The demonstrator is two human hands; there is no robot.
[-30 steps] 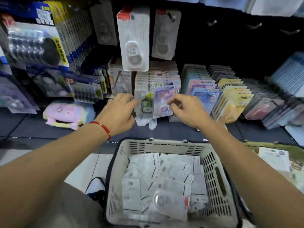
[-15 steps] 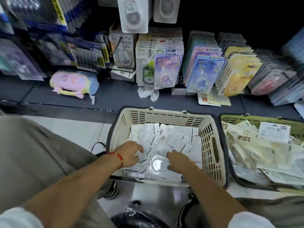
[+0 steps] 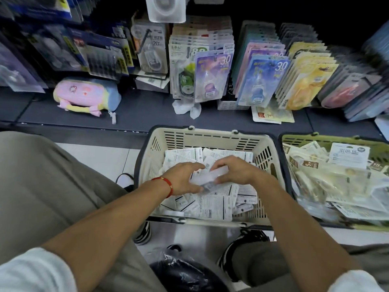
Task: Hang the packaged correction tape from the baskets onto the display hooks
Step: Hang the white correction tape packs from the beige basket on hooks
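My left hand (image 3: 185,179) and right hand (image 3: 233,171) both grasp a clear blister pack of correction tape (image 3: 208,178) above the beige basket (image 3: 202,137), which holds white-backed packs; the green basket (image 3: 299,139) beside it holds cream packs.

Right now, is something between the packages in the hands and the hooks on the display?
Nothing visible blocks the way. Both hands, left hand and right hand, hold the packages above the cream basket; open space leads up to the hanging rows.

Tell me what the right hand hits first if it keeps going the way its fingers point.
The right hand points leftward across the cream basket; it would likely first meet the left hand, which grips the same clear packet, though depth is uncertain.
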